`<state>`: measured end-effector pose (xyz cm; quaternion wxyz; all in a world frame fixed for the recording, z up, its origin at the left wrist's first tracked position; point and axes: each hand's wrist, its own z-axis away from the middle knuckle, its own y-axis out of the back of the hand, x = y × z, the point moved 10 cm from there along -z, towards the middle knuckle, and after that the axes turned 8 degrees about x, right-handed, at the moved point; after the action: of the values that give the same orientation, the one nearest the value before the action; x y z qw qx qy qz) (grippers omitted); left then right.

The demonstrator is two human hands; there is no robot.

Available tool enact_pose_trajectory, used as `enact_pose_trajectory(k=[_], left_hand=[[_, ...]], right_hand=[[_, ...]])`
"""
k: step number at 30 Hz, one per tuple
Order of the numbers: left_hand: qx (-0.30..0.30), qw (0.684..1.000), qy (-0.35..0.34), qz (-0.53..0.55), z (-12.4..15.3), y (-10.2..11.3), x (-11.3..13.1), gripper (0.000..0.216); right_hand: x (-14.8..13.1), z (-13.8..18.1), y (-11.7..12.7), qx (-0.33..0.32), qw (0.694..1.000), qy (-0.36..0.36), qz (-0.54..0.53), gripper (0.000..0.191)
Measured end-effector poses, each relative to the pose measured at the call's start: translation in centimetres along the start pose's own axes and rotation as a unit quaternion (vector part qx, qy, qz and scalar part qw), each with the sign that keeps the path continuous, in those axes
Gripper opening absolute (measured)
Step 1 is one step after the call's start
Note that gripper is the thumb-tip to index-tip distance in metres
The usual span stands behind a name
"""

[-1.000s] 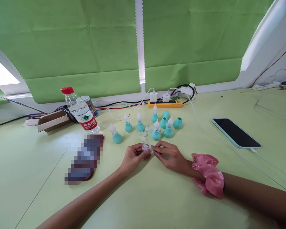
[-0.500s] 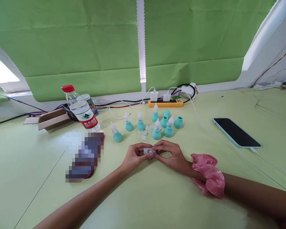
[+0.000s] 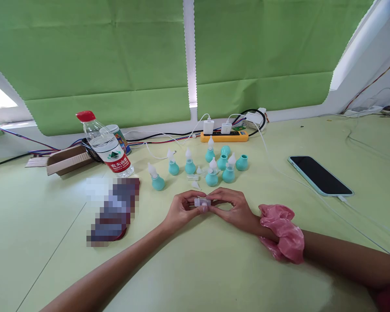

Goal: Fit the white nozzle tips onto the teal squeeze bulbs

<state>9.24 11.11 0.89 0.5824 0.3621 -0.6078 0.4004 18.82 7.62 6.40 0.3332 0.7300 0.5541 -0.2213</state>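
Note:
My left hand (image 3: 181, 210) and my right hand (image 3: 231, 209) meet at the table's middle, both pinching one small clear plastic piece (image 3: 202, 202) between their fingertips. Just beyond them stand several teal rubber bulbs (image 3: 211, 177), most with white nozzle tips; one bulb (image 3: 156, 181) stands apart to the left. A few loose clear tips (image 3: 195, 181) lie among them. A pink scrunchie (image 3: 283, 233) sits on my right wrist.
A water bottle (image 3: 108, 149) with a red cap, a can and an open cardboard box (image 3: 65, 159) stand at the back left. An orange power strip (image 3: 224, 136) with chargers lies by the wall. A phone (image 3: 319, 175) on a cable lies right. A blurred dark object (image 3: 113, 210) lies left.
My hands have closed together on the clear piece and now grip it from both ends. The view has shifted slightly; the bulbs have not moved.

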Motion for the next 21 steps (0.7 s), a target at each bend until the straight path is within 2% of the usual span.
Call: enact_pose_trajectory(k=[3,8,15,18,21], left_hand=[[0.005,1.0,0.003,0.009,0.0,0.2,-0.2,0.038],[0.007,1.0,0.012,-0.008,0.2,0.1,0.0,0.03],[0.019,1.0,0.009,-0.014,0.5,0.2,0.1,0.027],[0.059,0.998,-0.009,-0.027,0.1,1.7,2.2,0.028],[0.137,0.987,-0.076,-0.034,0.1,4.4,7.0,0.027]], right_hand=[[-0.1,0.0,0.1,0.001,1.0,0.006,0.004,0.02],[-0.3,0.0,-0.2,-0.012,1.0,0.02,0.011,0.016],[-0.4,0.3,-1.2,-0.062,0.998,0.012,0.028,0.017],[-0.7,0.3,-1.4,-0.086,0.995,0.016,0.05,0.033],[-1.4,-0.4,-2.1,-0.116,0.983,0.058,0.129,0.038]])
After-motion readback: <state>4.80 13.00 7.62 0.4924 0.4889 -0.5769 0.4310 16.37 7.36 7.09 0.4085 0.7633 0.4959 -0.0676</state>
